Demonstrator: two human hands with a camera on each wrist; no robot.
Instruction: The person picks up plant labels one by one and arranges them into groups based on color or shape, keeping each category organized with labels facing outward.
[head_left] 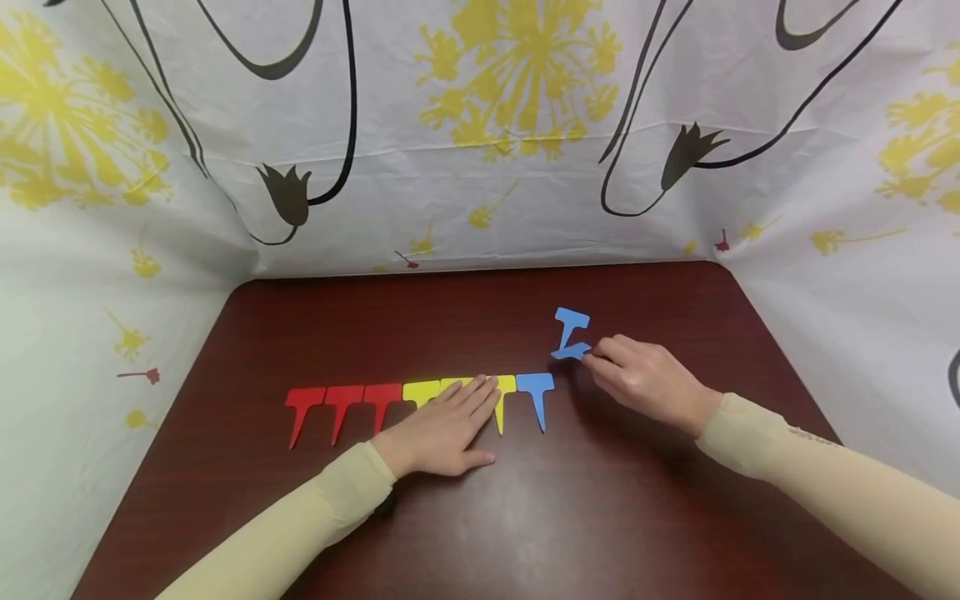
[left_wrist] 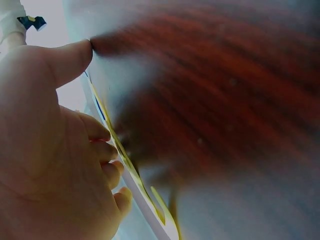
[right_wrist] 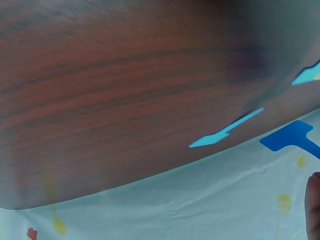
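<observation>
Flat T-shaped plant labels form a row on the table: three red labels (head_left: 344,397), then yellow labels (head_left: 506,385) partly covered by a hand, then a blue label (head_left: 536,383) at the right end. My left hand (head_left: 450,429) rests on the yellow labels with its fingers straight; in the left wrist view, the left hand (left_wrist: 55,145) lies over a yellow label edge (left_wrist: 160,205). Another blue label (head_left: 572,318) lies behind the row. Just in front of it, my right hand (head_left: 648,379) pinches a blue label (head_left: 572,352), whose head shows in the right wrist view (right_wrist: 287,136).
A dark red-brown wooden table (head_left: 480,533) carries everything. White cloth (head_left: 480,208) with yellow and grey flower prints hangs behind it and along both sides.
</observation>
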